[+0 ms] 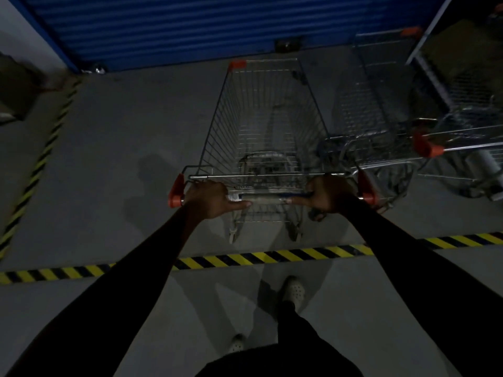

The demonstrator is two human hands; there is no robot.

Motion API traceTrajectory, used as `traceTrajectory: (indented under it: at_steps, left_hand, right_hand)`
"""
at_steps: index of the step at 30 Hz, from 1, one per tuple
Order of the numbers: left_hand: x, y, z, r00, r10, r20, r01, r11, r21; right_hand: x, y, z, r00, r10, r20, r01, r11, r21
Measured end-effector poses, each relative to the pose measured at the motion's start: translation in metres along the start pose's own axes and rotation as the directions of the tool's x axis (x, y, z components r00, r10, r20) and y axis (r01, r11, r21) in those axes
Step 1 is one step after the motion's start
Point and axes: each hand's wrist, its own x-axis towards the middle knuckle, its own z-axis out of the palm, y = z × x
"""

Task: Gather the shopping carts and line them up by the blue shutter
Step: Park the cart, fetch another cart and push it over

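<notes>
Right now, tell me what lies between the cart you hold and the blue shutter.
Head view: only a strip of bare grey floor between the cart and the blue shutter; a small dark fitting sits at the shutter's foot.

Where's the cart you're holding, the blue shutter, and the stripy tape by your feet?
cart (268, 197): head view, middle of its handle bar.
shutter (190, 25): head view, middle slats.
tape (272, 256): head view, stretch behind the cart.

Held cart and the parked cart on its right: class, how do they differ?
The left hand and right hand grip the handle of the held cart; the parked cart is untouched. The parked cart's nose sits nearer the blue shutter than the held cart's. Both are wire carts with orange caps, facing the shutter.
</notes>
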Motion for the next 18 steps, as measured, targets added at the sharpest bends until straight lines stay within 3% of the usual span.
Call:
traceTrajectory:
  at_steps: [5, 12, 18]
  left_hand:
    - [0.047, 0.012, -0.009, 0.999, -0.044, 0.014, 0.044, 0.999, 0.010]
    - [0.087, 0.022, -0.021, 0.999, -0.050, -0.005, 0.049, 0.998, -0.040]
    - [0.103, 0.021, -0.024, 0.994, -0.102, 0.024, 0.103, 0.992, -0.066]
  right_hand:
    - [0.047, 0.050, -0.010, 1.000, 0.019, -0.021, -0.017, 0.993, 0.114]
    - [0.080, 0.076, -0.031, 1.000, -0.029, 0.011, 0.029, 0.999, -0.020]
    - [0.099, 0.084, -0.032, 0.998, -0.058, 0.034, 0.056, 0.998, 0.040]
